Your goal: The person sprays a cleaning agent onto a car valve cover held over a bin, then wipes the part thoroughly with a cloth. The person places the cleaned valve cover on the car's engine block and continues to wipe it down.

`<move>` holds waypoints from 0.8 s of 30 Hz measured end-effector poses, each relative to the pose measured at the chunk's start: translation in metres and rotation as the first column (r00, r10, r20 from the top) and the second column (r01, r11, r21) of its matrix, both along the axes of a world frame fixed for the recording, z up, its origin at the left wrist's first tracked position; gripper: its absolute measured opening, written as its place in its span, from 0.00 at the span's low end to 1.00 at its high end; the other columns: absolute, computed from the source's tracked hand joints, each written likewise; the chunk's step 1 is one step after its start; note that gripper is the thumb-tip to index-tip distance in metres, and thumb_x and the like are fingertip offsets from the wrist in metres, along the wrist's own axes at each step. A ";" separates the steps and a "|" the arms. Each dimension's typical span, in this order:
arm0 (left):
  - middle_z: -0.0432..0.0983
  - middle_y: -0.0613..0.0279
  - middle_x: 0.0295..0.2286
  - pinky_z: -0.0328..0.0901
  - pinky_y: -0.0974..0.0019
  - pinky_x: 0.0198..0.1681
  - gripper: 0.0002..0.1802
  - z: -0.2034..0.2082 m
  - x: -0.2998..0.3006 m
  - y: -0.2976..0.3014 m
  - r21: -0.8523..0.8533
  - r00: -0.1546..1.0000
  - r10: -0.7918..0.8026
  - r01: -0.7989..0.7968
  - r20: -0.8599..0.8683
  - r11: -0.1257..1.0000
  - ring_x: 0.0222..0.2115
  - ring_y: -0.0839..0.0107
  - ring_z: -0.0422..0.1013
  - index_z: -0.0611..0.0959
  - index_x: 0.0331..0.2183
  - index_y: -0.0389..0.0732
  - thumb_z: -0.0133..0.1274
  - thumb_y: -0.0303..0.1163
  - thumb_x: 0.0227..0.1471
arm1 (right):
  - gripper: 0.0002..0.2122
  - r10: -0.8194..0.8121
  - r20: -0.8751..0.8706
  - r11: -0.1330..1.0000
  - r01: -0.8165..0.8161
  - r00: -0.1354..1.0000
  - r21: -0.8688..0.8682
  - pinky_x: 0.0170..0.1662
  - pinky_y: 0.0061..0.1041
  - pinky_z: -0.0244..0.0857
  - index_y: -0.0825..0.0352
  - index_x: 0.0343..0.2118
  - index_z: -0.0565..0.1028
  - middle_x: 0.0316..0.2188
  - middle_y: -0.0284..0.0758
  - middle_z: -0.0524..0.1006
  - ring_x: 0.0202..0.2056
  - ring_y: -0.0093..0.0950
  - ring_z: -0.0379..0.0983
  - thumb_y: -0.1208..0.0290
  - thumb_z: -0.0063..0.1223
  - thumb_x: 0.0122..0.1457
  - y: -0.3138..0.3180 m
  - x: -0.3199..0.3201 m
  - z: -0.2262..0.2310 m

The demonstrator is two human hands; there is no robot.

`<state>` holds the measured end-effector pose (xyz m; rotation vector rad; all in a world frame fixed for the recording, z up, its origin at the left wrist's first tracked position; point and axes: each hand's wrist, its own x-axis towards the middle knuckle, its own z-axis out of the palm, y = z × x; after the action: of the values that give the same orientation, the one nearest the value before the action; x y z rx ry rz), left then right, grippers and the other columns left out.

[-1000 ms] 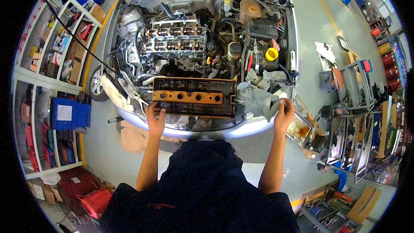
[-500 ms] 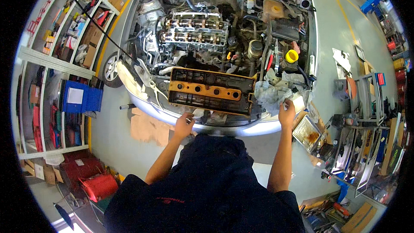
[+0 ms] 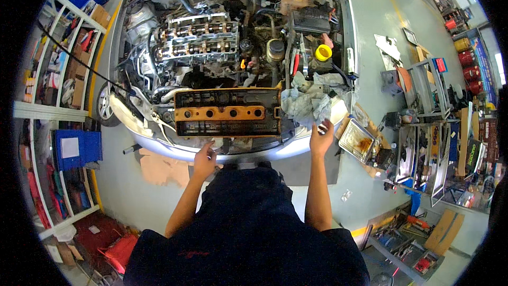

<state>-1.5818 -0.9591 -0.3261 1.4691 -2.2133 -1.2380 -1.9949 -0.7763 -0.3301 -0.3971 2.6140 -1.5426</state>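
An upturned valve cover (image 3: 227, 98), dark inside with an orange-brown strip of round holes, lies across the front of a car's engine bay. By its lower left edge is my left hand (image 3: 204, 162), fingers apart over the front bumper and holding nothing I can see. My right hand (image 3: 320, 139) is open, fingers spread, just below a crumpled grey-blue rag (image 3: 307, 103) on the bay's front right. Behind the cover sits the uncovered engine head (image 3: 198, 39), its camshafts exposed.
A yellow cap-like ring (image 3: 323, 52) and red-handled pliers (image 3: 296, 64) lie right of the engine. A metal drip tray (image 3: 356, 141) with brown fluid is on the floor at right. Shelves (image 3: 50, 111) stand at left, and cardboard (image 3: 164, 167) lies below the bumper.
My right hand, earlier pinching the rag's edge, has let go and spread its fingers below it. My left hand stays near the cover's front. The whole view has shifted.
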 end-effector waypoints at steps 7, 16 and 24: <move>0.83 0.47 0.35 0.76 0.58 0.31 0.23 0.028 -0.010 -0.009 0.314 0.983 -0.183 0.184 -0.032 0.932 0.26 0.58 0.82 0.83 0.54 0.38 0.60 0.22 0.56 | 0.27 0.055 -0.284 0.983 -0.002 0.957 0.183 0.57 0.42 0.66 0.71 0.56 0.75 0.47 0.47 0.76 0.54 0.46 0.70 0.66 0.72 0.55 -0.034 -0.062 -0.003; 0.84 0.52 0.43 0.75 0.58 0.51 0.19 0.110 -0.092 -0.005 0.162 0.873 -0.476 0.487 -0.106 0.858 0.46 0.59 0.82 0.83 0.53 0.39 0.60 0.29 0.61 | 0.18 -0.052 0.278 0.859 0.185 0.959 -0.477 0.53 0.29 0.69 0.74 0.54 0.77 0.48 0.40 0.81 0.47 0.30 0.75 0.62 0.57 0.71 0.023 -0.100 0.011; 0.83 0.53 0.42 0.74 0.56 0.48 0.20 0.165 -0.242 0.017 -0.152 0.627 -0.684 0.686 -0.374 0.711 0.42 0.57 0.81 0.84 0.50 0.39 0.64 0.39 0.60 | 0.18 0.091 0.502 0.732 0.284 0.860 -0.619 0.42 0.29 0.72 0.72 0.52 0.77 0.43 0.37 0.80 0.41 0.28 0.76 0.61 0.60 0.69 0.034 -0.074 0.110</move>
<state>-1.8239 -0.9425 -0.1612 0.2324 -2.5109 -1.5579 -2.0687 -0.7421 -0.2200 0.1299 1.6272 -2.2423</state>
